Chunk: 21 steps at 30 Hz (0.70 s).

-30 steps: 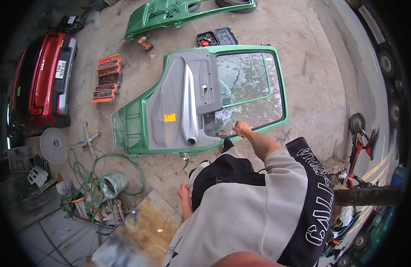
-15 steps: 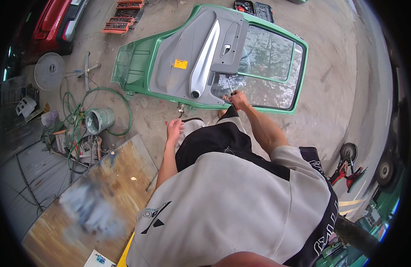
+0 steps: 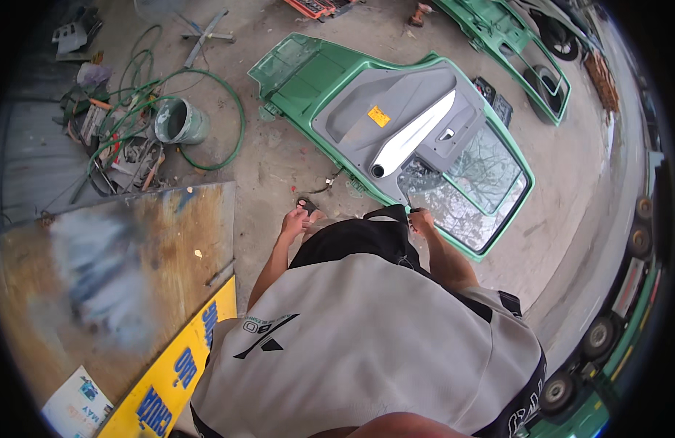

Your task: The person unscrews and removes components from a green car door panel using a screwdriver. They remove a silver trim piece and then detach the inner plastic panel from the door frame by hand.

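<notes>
A green vehicle door (image 3: 308, 66) lies on the ground in front of me. It has a grey inner trim panel (image 3: 352, 124), a silver armrest strip (image 3: 418, 131), a yellow sticker (image 3: 378, 116) and a window (image 3: 483, 171). Close to the door's near edge, my right hand (image 3: 422, 222) is closed round what looks like a screwdriver, mostly hidden by the fingers. My left hand (image 3: 294, 223) is beside my left thigh, away from the door, its fingers curled together; whatever they hold, if anything, is too small to make out.
A bucket (image 3: 181, 121) and a green hose (image 3: 239, 139) stand among scraps at left. Nearer lies a stained wooden board (image 3: 184, 241) beside a yellow sign (image 3: 180, 365). Beyond the door are a tool case (image 3: 502, 109), a cordless drill (image 3: 419, 14) and another green door frame (image 3: 491, 40).
The view has turned, so the door now sits tilted and farther right. My right hand has drawn back from the window corner toward me. The left fingers have curled together.
</notes>
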Tool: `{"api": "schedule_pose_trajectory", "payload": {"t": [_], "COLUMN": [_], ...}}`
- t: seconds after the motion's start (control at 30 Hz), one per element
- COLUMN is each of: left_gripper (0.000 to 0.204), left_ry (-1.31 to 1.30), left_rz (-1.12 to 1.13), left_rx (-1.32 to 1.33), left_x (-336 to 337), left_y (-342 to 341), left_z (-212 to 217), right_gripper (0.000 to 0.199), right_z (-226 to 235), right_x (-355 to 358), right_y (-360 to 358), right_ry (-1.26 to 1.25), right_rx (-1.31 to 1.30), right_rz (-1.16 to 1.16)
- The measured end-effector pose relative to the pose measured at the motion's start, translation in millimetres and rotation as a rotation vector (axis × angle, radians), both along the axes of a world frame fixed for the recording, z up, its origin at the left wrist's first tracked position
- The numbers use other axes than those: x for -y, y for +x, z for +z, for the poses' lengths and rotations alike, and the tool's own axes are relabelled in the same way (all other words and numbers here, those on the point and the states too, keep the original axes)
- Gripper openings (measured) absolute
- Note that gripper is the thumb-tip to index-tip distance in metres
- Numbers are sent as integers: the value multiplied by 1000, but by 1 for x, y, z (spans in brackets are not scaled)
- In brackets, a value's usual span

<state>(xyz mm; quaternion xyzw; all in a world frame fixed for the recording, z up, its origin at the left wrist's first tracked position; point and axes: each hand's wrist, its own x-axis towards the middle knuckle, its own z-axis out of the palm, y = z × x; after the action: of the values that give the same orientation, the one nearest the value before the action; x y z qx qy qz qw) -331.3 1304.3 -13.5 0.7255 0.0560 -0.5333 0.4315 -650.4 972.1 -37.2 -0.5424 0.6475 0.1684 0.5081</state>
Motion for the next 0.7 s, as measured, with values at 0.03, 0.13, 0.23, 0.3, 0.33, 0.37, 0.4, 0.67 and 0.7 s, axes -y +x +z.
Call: {"api": "schedule_pose_trajectory", "payload": {"t": [0.03, 0.13, 0.23, 0.3, 0.33, 0.37, 0.4, 0.67, 0.7], "left_gripper": [29, 29, 24, 21, 18, 18, 17, 15, 15], "left_ry": [18, 117, 75, 27, -24, -24, -16, 50, 26], "left_rz": [18, 171, 257, 381, 510, 502, 503, 337, 370], "left_rx": [48, 32, 140, 113, 81, 71, 46, 93, 108], "left_x": [-36, -96, -147, -177, -185, -186, -187, -170, -161], "left_y": [21, 70, 105, 138, 148, 154, 161, 250, 270], "left_z": [-3, -9, 1, 1, -1, -2, -4, 12, 8], "right_gripper": [26, 30, 37, 38, 38, 38, 37, 45, 39], "right_z": [14, 40, 73, 78, 78, 75, 71, -19, -44], "right_x": [-16, -33, -59, -69, -71, -67, -63, -73, -65], "right_y": [38, 128, 201, 251, 273, 286, 300, 341, 340], "right_ry": [-1, -99, -207, -249, -264, -266, -331, -225, -292], "right_rx": [85, 236, 309, 371, 383, 372, 355, -40, -119], "right_rz": [-55, -78, 21, 115, 154, 147, 210, 317, 373]}}
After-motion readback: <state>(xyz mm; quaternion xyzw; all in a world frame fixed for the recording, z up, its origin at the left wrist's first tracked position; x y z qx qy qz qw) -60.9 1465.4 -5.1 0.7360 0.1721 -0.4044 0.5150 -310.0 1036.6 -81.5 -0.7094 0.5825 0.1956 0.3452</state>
